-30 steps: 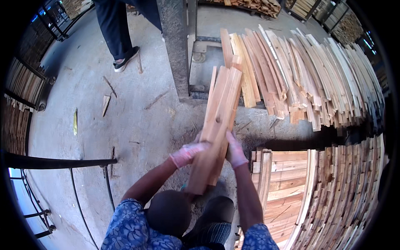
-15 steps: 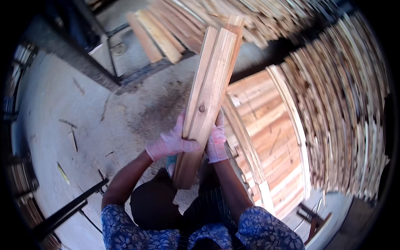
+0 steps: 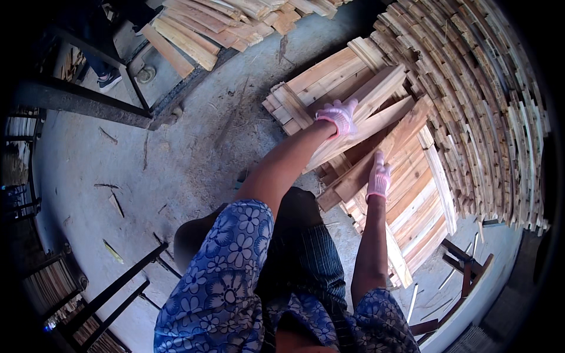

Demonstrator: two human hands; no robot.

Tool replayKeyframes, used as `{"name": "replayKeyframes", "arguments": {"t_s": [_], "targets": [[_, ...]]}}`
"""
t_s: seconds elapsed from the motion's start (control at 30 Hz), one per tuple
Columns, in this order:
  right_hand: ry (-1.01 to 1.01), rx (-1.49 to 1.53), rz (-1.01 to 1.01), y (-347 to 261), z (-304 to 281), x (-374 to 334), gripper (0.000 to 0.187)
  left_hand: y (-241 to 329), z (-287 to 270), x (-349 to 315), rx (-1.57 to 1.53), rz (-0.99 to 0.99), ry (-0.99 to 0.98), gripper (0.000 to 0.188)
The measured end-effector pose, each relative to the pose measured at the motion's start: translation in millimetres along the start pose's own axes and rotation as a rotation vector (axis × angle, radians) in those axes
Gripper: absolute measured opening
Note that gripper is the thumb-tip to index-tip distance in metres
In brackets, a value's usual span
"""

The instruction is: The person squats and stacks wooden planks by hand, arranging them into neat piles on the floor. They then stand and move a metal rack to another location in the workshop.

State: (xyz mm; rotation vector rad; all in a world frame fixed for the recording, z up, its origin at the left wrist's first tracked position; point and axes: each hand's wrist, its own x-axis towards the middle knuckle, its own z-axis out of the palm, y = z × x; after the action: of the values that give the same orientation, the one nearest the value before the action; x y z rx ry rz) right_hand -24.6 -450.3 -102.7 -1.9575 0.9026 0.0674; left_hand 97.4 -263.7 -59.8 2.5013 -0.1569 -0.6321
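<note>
Pink-and-white gloves cover both my hands. My left hand (image 3: 338, 116) lies over a pale wooden plank (image 3: 382, 94), its fingers curled across the upper edge. Lower and to the right, my right hand (image 3: 380, 177) grips the near side of a browner plank (image 3: 397, 138), with some fingers hidden against it. These planks slant up to the right, with a dark gap between the two groups. Beneath them is a low stack of boards (image 3: 412, 194) laid side by side, with crosswise strips at its edges.
A tall curved stack of boards (image 3: 465, 112) rises close on the right. More loose boards (image 3: 206, 26) lie at the top, beside a dark metal frame (image 3: 76, 97). Black metal bars (image 3: 120, 285) stand at lower left. Wood scraps (image 3: 116, 203) litter the concrete floor. Another person's shoe (image 3: 110, 80) shows at upper left.
The bundle of planks held up before me has moved right and down onto the low stack. It has parted into two groups, and my hands have spread apart with them.
</note>
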Motion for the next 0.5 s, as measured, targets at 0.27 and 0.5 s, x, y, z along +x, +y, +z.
{"name": "replayKeyframes", "arguments": {"t_s": [0.27,0.5], "targets": [[0.233,-0.429,-0.165,-31.1,-1.3,12.0,0.106,6.6,20.0,12.7,-0.080,-0.058,-0.060,0.085],[0.209,-0.345,-0.185,-1.1,-4.9,34.4,0.095,5.0,-68.5,5.5,-0.145,-0.014,-0.134,0.082]]}}
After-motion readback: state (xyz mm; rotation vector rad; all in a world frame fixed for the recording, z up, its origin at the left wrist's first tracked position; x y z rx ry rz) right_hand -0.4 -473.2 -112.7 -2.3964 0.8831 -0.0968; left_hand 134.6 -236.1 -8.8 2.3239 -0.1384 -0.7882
